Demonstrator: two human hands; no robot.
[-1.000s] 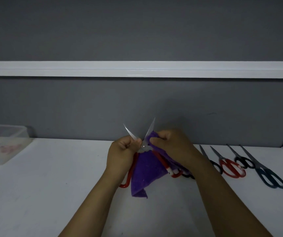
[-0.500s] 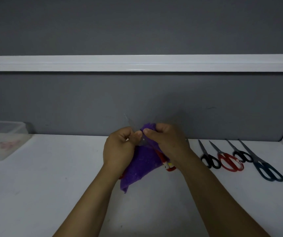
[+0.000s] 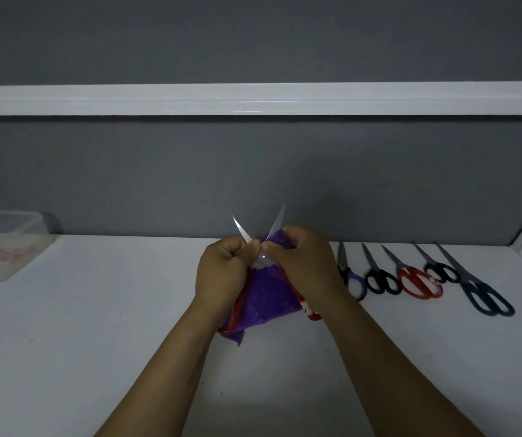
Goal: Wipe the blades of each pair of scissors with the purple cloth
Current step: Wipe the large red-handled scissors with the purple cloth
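Red-handled scissors (image 3: 263, 258) are held above the white table with their blades spread in a V pointing up. My left hand (image 3: 222, 269) grips the scissors at the base of the left blade. My right hand (image 3: 304, 263) pinches the purple cloth (image 3: 266, 298) against the base of the right blade. The cloth hangs down between the red handles and hides their middle.
Several other scissors lie in a row at the right: purple-handled (image 3: 352, 279), black (image 3: 381, 280), red (image 3: 419, 282), a second black pair (image 3: 442, 271) and dark blue (image 3: 486, 299). A clear plastic box (image 3: 4, 244) stands at the far left. A grey wall rises behind the table (image 3: 95, 310).
Half a second ago the cloth and my right hand covered the blades near their tips. Now the hand and cloth sit back at the base and both blades show, spread in a V.
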